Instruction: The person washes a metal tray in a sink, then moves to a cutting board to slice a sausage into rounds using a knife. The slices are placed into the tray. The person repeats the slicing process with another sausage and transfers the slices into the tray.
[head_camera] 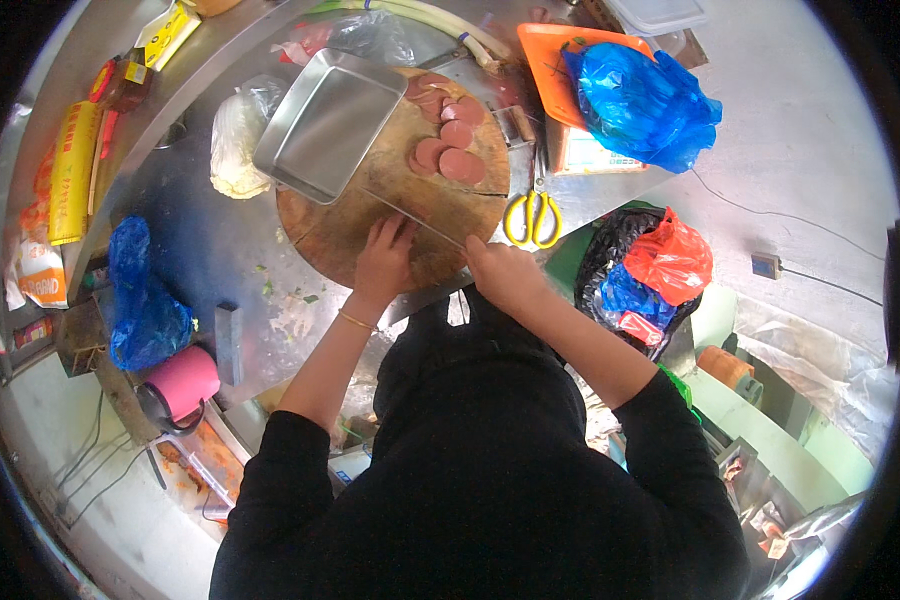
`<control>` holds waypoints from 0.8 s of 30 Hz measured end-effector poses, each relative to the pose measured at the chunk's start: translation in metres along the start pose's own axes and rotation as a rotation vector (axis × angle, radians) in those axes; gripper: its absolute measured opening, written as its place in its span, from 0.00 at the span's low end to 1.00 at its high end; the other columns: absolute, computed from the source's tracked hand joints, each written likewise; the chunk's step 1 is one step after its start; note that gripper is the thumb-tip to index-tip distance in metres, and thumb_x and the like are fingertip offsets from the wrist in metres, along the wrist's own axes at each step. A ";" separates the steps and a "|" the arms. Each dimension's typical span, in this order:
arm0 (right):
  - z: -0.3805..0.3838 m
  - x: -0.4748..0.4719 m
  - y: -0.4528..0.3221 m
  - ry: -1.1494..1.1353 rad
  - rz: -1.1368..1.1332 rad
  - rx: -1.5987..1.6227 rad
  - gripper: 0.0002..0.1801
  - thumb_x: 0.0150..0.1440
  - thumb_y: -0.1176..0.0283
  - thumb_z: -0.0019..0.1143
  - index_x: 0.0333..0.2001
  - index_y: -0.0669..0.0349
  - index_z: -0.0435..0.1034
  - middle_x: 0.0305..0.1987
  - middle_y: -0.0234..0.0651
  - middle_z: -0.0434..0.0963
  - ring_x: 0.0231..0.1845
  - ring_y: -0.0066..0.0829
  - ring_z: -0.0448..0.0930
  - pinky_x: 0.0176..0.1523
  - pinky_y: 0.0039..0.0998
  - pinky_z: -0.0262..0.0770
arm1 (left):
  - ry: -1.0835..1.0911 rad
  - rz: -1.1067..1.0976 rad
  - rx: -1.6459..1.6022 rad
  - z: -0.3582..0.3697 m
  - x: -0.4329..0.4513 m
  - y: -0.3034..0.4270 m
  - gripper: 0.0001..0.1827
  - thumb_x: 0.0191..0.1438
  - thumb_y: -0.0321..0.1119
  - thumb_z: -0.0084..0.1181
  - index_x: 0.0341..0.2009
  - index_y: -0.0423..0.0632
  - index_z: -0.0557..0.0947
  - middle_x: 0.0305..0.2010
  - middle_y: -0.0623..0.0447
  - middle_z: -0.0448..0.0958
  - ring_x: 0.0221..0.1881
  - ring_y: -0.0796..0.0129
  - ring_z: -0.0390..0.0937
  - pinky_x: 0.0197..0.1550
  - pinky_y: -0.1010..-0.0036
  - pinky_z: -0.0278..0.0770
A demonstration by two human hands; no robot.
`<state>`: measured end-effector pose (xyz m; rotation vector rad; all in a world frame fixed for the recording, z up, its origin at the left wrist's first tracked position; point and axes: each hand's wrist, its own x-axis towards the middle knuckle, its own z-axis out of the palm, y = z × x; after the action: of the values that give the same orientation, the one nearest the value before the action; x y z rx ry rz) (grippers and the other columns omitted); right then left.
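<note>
My right hand (499,271) is closed around the handle end of a knife (412,218), whose thin blade points up and left over a round wooden chopping board (307,232). Close to the blade's near side, my left hand (385,259) has its fingertips down on the board; whether anything lies under them is hidden. Round slices of pink sausage (461,165) lie in overlapping groups on the board's far right part. An empty rectangular metal tray (326,127) rests partly over the board's upper left edge.
Yellow-handled scissors (532,219) lie right of the board. A napa cabbage (236,150) is at its left. Beyond the scissors, a blue plastic bag (637,105) sits in an orange tray (540,67) on a scale (589,154). A lined waste bin (596,247) stands by the table's right edge.
</note>
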<state>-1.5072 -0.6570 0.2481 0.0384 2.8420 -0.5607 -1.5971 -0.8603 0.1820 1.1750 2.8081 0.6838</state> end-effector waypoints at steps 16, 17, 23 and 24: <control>0.001 0.001 0.004 0.070 -0.033 -0.022 0.10 0.62 0.64 0.48 0.37 0.59 0.67 0.19 0.40 0.76 0.20 0.44 0.79 0.22 0.43 0.74 | -0.041 0.018 -0.033 -0.003 0.002 -0.005 0.24 0.51 0.26 0.54 0.55 0.45 0.76 0.59 0.42 0.67 0.54 0.42 0.70 0.54 0.58 0.74; 0.000 -0.003 0.006 0.073 -0.032 -0.030 0.10 0.62 0.64 0.49 0.37 0.59 0.67 0.19 0.40 0.76 0.20 0.44 0.79 0.22 0.43 0.75 | -0.024 0.031 -0.023 -0.004 0.002 -0.004 0.24 0.50 0.25 0.53 0.55 0.45 0.76 0.58 0.43 0.68 0.54 0.44 0.70 0.54 0.60 0.75; -0.005 -0.022 0.008 0.080 0.001 -0.033 0.10 0.62 0.63 0.50 0.38 0.59 0.67 0.21 0.41 0.76 0.21 0.46 0.79 0.24 0.43 0.76 | 0.039 0.054 -0.040 -0.003 0.003 -0.003 0.23 0.48 0.24 0.52 0.52 0.46 0.78 0.55 0.45 0.69 0.54 0.48 0.71 0.53 0.62 0.76; -0.005 -0.024 0.008 0.076 0.005 -0.031 0.10 0.62 0.63 0.50 0.39 0.59 0.67 0.21 0.41 0.76 0.21 0.46 0.79 0.24 0.43 0.76 | 0.045 0.052 -0.043 -0.002 0.003 -0.003 0.23 0.48 0.24 0.52 0.52 0.46 0.79 0.55 0.45 0.70 0.53 0.48 0.71 0.53 0.62 0.76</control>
<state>-1.4845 -0.6469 0.2558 0.0625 2.9228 -0.5255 -1.6021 -0.8613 0.1833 1.2452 2.7926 0.7792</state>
